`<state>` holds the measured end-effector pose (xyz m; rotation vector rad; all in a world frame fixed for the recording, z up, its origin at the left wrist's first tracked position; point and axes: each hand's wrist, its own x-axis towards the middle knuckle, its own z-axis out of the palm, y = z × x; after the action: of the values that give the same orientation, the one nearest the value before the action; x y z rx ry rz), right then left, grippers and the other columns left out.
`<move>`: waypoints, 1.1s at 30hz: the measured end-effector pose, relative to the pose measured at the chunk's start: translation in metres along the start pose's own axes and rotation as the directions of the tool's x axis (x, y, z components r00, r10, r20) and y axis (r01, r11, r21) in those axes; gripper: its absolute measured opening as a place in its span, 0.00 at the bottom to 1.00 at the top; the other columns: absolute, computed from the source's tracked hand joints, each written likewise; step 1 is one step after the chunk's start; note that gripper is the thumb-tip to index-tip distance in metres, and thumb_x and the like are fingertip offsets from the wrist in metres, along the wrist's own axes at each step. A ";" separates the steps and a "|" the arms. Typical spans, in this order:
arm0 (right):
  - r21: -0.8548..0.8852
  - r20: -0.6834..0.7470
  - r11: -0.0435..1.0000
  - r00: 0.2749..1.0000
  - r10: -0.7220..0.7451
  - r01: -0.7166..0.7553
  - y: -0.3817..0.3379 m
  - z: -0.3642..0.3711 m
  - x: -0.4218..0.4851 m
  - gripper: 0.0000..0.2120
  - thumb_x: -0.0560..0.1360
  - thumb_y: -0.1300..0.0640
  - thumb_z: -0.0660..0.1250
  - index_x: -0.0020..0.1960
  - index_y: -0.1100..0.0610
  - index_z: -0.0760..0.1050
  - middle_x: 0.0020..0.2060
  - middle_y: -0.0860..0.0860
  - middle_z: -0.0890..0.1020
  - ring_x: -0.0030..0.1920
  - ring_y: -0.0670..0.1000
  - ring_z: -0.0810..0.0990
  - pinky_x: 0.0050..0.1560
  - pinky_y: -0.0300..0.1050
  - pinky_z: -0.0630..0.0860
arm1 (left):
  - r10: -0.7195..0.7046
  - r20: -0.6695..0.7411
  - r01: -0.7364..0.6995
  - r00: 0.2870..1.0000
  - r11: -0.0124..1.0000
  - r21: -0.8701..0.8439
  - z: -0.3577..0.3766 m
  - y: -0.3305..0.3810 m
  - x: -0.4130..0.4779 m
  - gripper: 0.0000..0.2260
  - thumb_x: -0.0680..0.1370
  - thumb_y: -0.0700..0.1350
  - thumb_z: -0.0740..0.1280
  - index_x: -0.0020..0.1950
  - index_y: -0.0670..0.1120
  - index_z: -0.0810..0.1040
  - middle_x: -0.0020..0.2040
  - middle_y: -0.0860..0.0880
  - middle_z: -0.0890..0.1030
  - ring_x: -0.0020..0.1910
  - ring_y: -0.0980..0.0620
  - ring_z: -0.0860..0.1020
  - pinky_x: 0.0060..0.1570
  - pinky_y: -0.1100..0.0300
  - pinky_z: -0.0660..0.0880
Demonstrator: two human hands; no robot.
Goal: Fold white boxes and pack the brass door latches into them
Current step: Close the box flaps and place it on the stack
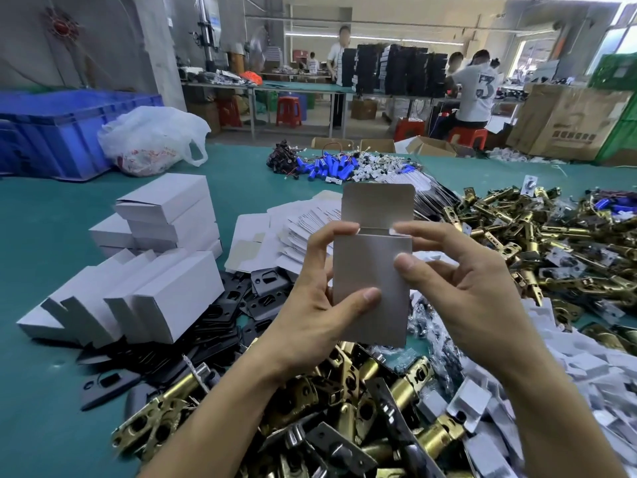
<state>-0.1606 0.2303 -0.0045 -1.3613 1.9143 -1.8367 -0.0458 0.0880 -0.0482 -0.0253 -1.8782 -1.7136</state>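
I hold a white cardboard box [374,263] upright above the table, its top flap standing open. My left hand [317,305] grips its left side, thumb across the front. My right hand [458,281] pinches its right edge, with a finger at the small side flap near the top. Brass door latches [537,232] lie heaped on the right, and more brass latches [344,408] are piled below my hands. Flat unfolded box blanks [275,236] are fanned out behind the box. Folded white boxes [165,215] are stacked at the left, with more folded boxes [138,298] lying in front of them.
Black strike plates [238,305] lie beneath the folded boxes on the green table [51,236]. Small plastic bags [586,367] are heaped at the right. A blue crate [62,132], a white plastic bag [151,139] and blue cylinders with wires [327,167] sit farther back. People work at distant tables.
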 end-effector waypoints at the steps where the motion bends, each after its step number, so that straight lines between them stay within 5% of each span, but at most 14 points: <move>1: -0.004 0.005 1.000 1.000 0.002 -0.002 -0.001 -0.001 0.000 0.13 0.70 0.48 0.68 0.55 0.47 0.80 0.46 0.43 0.83 0.40 0.53 0.86 0.38 0.53 0.83 | -0.008 0.009 0.008 1.000 1.000 0.006 0.000 0.000 0.000 0.26 0.78 0.41 0.70 0.63 0.70 0.66 0.53 0.45 0.81 0.45 0.46 0.84 0.42 0.53 0.82; 5: -0.095 0.009 0.995 1.000 -0.029 0.029 -0.001 -0.001 0.000 0.15 0.73 0.44 0.64 0.44 0.56 0.80 0.37 0.56 0.81 0.38 0.63 0.79 0.38 0.62 0.74 | -0.047 0.054 0.046 0.997 0.999 0.017 0.003 -0.002 0.000 0.25 0.78 0.41 0.70 0.63 0.68 0.67 0.49 0.49 0.83 0.44 0.50 0.83 0.42 0.56 0.81; 9: -0.170 0.002 0.984 0.998 -0.059 0.059 0.000 -0.001 0.000 0.19 0.75 0.44 0.62 0.39 0.58 0.80 0.33 0.54 0.78 0.36 0.54 0.75 0.38 0.54 0.72 | -0.086 0.053 0.085 0.995 0.996 0.005 0.003 -0.001 0.000 0.21 0.78 0.46 0.71 0.62 0.67 0.68 0.50 0.48 0.84 0.46 0.51 0.84 0.43 0.58 0.81; 11: -0.168 -0.013 0.984 0.998 -0.067 0.064 0.001 0.000 0.000 0.14 0.75 0.46 0.63 0.42 0.53 0.82 0.36 0.49 0.81 0.37 0.49 0.78 0.40 0.50 0.74 | -0.100 0.048 0.099 0.994 0.995 0.006 0.003 -0.001 0.000 0.21 0.77 0.48 0.72 0.62 0.67 0.68 0.52 0.45 0.83 0.46 0.50 0.84 0.43 0.58 0.81; 13: -0.082 -0.040 0.996 0.998 -0.050 0.046 0.001 0.003 0.000 0.08 0.73 0.48 0.66 0.49 0.48 0.81 0.39 0.53 0.83 0.41 0.58 0.81 0.42 0.59 0.77 | -0.110 0.050 0.110 0.993 0.994 0.005 0.002 -0.002 0.000 0.22 0.77 0.46 0.71 0.63 0.66 0.67 0.53 0.43 0.82 0.47 0.49 0.84 0.44 0.57 0.81; 15: 0.070 -0.057 0.997 0.998 -0.030 0.034 0.001 0.006 -0.001 0.13 0.72 0.53 0.70 0.56 0.45 0.75 0.42 0.53 0.83 0.41 0.61 0.83 0.40 0.60 0.80 | -0.122 0.071 0.123 0.990 0.992 -0.010 0.002 -0.002 -0.001 0.22 0.78 0.44 0.71 0.63 0.65 0.68 0.53 0.46 0.83 0.46 0.50 0.84 0.43 0.58 0.81; 18: 0.188 -0.056 0.982 0.998 0.019 -0.008 0.000 0.004 -0.001 0.25 0.70 0.54 0.70 0.64 0.41 0.68 0.46 0.45 0.84 0.43 0.54 0.86 0.44 0.48 0.83 | -0.142 0.092 0.143 0.986 0.990 -0.009 0.001 -0.001 -0.002 0.22 0.79 0.42 0.70 0.64 0.64 0.67 0.52 0.49 0.84 0.47 0.51 0.84 0.44 0.59 0.81; 21: 0.111 -0.033 0.993 0.999 0.032 -0.028 -0.002 0.003 0.000 0.15 0.72 0.48 0.66 0.58 0.47 0.77 0.46 0.49 0.83 0.41 0.53 0.84 0.41 0.57 0.82 | -0.148 0.094 0.148 0.985 0.989 0.004 0.001 0.000 -0.001 0.24 0.78 0.45 0.71 0.65 0.67 0.67 0.55 0.46 0.84 0.50 0.49 0.84 0.46 0.57 0.81; 23: 0.143 -0.049 0.989 0.998 0.040 -0.033 -0.003 0.005 -0.001 0.12 0.72 0.45 0.65 0.49 0.51 0.81 0.41 0.51 0.83 0.36 0.51 0.81 0.36 0.54 0.81 | -0.140 0.083 0.139 0.987 0.990 0.014 0.002 0.000 -0.001 0.25 0.77 0.45 0.71 0.65 0.69 0.66 0.55 0.45 0.83 0.50 0.50 0.84 0.47 0.57 0.81; 26: 0.163 -0.076 0.986 0.996 0.053 -0.040 -0.004 0.006 -0.001 0.09 0.70 0.50 0.69 0.46 0.55 0.81 0.39 0.47 0.83 0.37 0.46 0.81 0.39 0.50 0.79 | -0.148 0.071 0.149 0.986 0.989 -0.006 0.002 -0.001 -0.001 0.26 0.76 0.47 0.73 0.63 0.71 0.65 0.55 0.45 0.83 0.49 0.50 0.85 0.44 0.58 0.81; 33: 0.074 -0.178 0.997 0.983 0.039 -0.026 0.003 -0.001 0.001 0.03 0.71 0.59 0.75 0.44 0.54 0.83 0.41 0.52 0.85 0.44 0.53 0.84 0.45 0.50 0.81 | -0.150 0.111 0.148 0.982 0.989 0.024 0.002 -0.004 -0.001 0.29 0.77 0.44 0.73 0.65 0.73 0.65 0.59 0.44 0.81 0.52 0.49 0.85 0.46 0.58 0.80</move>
<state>-0.1633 0.2301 -0.0067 -1.1713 1.9190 -2.0535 -0.0472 0.0893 -0.0518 0.0259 -2.0203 -1.8312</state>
